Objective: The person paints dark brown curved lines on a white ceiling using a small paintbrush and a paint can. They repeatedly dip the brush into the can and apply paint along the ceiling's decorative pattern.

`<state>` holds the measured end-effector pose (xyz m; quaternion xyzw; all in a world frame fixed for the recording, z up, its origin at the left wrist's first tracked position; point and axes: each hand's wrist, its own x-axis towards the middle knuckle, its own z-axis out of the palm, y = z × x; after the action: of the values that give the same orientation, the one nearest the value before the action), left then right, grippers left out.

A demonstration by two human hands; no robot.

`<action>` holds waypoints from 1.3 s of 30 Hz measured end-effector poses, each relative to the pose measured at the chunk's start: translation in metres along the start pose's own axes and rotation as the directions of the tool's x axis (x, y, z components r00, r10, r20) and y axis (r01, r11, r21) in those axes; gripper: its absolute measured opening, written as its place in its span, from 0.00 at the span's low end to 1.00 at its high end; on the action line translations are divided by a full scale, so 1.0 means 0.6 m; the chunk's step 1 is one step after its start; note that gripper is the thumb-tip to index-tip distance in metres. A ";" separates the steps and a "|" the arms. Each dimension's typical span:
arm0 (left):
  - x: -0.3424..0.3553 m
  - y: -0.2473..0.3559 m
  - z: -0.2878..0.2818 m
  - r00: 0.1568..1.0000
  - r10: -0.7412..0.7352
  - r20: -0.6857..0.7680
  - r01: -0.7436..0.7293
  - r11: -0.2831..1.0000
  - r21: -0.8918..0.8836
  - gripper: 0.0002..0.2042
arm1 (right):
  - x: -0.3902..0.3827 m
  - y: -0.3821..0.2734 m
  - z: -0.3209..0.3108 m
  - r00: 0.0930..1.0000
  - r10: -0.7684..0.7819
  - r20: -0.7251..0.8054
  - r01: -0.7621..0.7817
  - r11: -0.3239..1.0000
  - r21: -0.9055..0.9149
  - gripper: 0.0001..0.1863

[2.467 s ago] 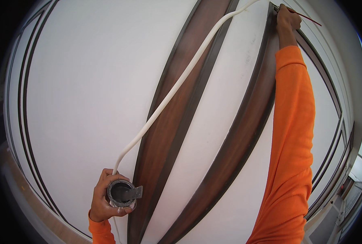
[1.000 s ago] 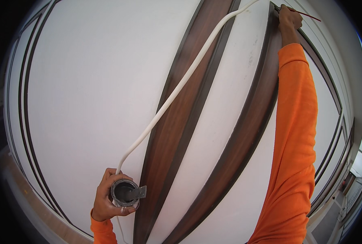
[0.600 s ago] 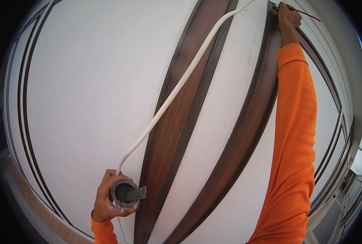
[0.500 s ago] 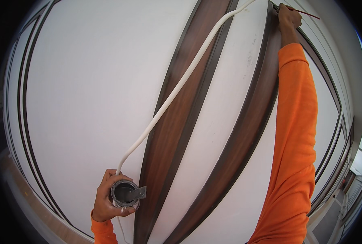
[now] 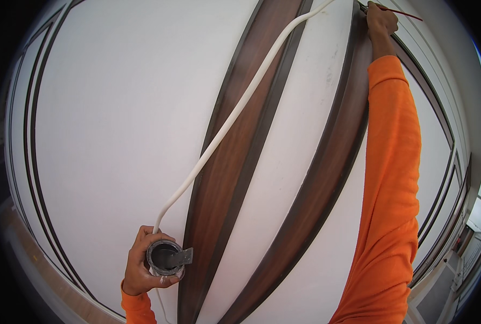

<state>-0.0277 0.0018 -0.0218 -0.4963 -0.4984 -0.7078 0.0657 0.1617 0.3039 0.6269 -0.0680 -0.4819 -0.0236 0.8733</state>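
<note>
At the lower left, my left hand is wrapped round a small round pot of dark grey paint, held mouth up. A flat grey strip leans in the pot, its end over the rim. High at the upper right, my right hand grips a thin brush with a red handle. It is at the top of a curved brown trim board with a dark edge; the brush tip is mostly hidden by the fingers.
A white hose or cable runs slantwise from beside my left hand to the top, across a wider brown board with dark borders. White wall panel fills the left. Dark moulding lines frame it.
My right hand and the brush have shifted slightly up and left along the trim. My left hand and the pot stay almost where they were.
</note>
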 end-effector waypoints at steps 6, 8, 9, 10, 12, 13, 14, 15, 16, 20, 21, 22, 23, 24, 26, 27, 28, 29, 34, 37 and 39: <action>0.001 -0.003 -0.001 1.000 0.001 0.000 -0.001 1.000 -0.001 0.36 | -0.001 0.001 -0.001 1.000 0.009 0.002 -0.009 1.000 -0.021 0.15; 0.002 -0.004 0.000 1.000 0.002 0.004 -0.002 1.000 0.000 0.36 | -0.003 0.000 -0.001 1.000 -0.014 -0.023 0.014 1.000 0.017 0.15; 0.002 -0.002 0.000 1.000 -0.005 0.000 0.005 1.000 -0.003 0.36 | -0.007 -0.002 -0.002 0.999 -0.023 -0.035 0.025 0.999 0.036 0.15; 0.001 0.000 0.001 1.000 -0.011 -0.005 0.011 1.000 -0.007 0.36 | -0.009 -0.005 -0.003 1.000 -0.019 -0.011 0.019 0.999 0.029 0.16; 0.001 0.001 0.001 1.000 -0.017 -0.009 0.017 1.000 -0.009 0.36 | -0.014 -0.012 -0.005 0.999 -0.009 0.039 0.008 1.000 0.015 0.16; 0.001 0.000 0.001 1.000 -0.016 -0.008 0.016 1.000 -0.007 0.36 | -0.018 -0.016 -0.006 0.999 0.025 0.028 -0.026 0.999 0.037 0.16; 0.001 0.000 0.000 1.000 -0.016 -0.008 0.016 1.000 -0.005 0.36 | -0.022 -0.021 -0.005 0.998 0.060 0.017 -0.061 0.996 0.059 0.16; 0.001 -0.002 -0.001 1.000 -0.014 -0.003 0.014 1.000 0.004 0.36 | -0.024 -0.022 -0.005 0.996 0.093 0.007 -0.093 0.993 0.079 0.16; 0.001 -0.004 -0.002 1.000 -0.013 0.001 0.013 1.000 0.013 0.37 | -0.023 -0.020 -0.004 0.998 0.060 0.008 -0.061 0.995 0.079 0.15; 0.002 -0.002 -0.001 1.000 -0.028 -0.007 0.028 0.999 0.019 0.37 | -0.017 -0.010 0.001 1.000 0.027 0.008 -0.027 0.996 0.081 0.14; 0.002 -0.002 -0.001 1.000 -0.026 -0.010 0.027 0.999 0.019 0.37 | -0.020 -0.012 0.001 0.999 0.045 0.008 -0.045 0.995 0.083 0.14; 0.001 -0.002 0.000 1.000 -0.025 -0.014 0.025 1.000 0.019 0.37 | -0.023 -0.015 0.001 0.999 0.047 0.005 -0.048 0.995 0.090 0.14; 0.001 -0.002 0.000 1.000 -0.023 -0.017 0.023 1.000 0.019 0.37 | -0.026 -0.017 0.001 0.999 0.050 0.002 -0.050 0.994 0.097 0.14; 0.001 -0.002 0.000 1.000 -0.022 -0.014 0.022 1.000 0.022 0.37 | -0.027 -0.019 -0.001 0.999 0.051 -0.003 -0.051 0.993 0.102 0.14; 0.002 -0.003 -0.001 1.000 -0.021 -0.009 0.022 0.999 0.027 0.37 | -0.025 -0.016 0.003 1.000 0.025 0.001 -0.025 0.998 0.052 0.14; 0.002 -0.003 -0.001 1.000 -0.015 -0.006 0.015 1.000 0.025 0.37 | -0.022 -0.013 0.004 1.000 0.010 0.004 -0.010 1.000 0.026 0.14; 0.003 -0.004 -0.001 1.000 -0.009 -0.003 0.009 1.000 0.022 0.37 | -0.018 -0.011 0.004 1.000 0.028 -0.007 -0.028 0.999 0.031 0.14; 0.004 -0.005 -0.001 1.000 -0.002 0.001 0.002 1.000 0.019 0.37 | -0.013 -0.009 0.004 0.999 0.047 -0.017 -0.046 0.998 0.037 0.14; 0.004 -0.002 0.000 1.000 -0.006 -0.007 0.006 1.000 0.019 0.37 | -0.024 -0.019 -0.003 0.999 0.054 0.004 -0.054 0.996 0.065 0.13; 0.004 0.000 0.002 1.000 -0.014 -0.018 0.014 1.000 0.006 0.36 | -0.030 -0.022 -0.004 0.997 0.072 -0.002 -0.071 0.995 0.073 0.12; 0.002 0.000 0.001 1.000 -0.017 -0.024 0.017 1.000 0.012 0.36 | -0.037 -0.032 -0.006 0.997 0.072 -0.017 -0.071 0.995 0.067 0.12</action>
<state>-0.0279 0.0026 -0.0207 -0.4833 -0.5061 -0.7111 0.0685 0.1508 0.2836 0.6078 -0.0562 -0.4712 0.0230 0.8799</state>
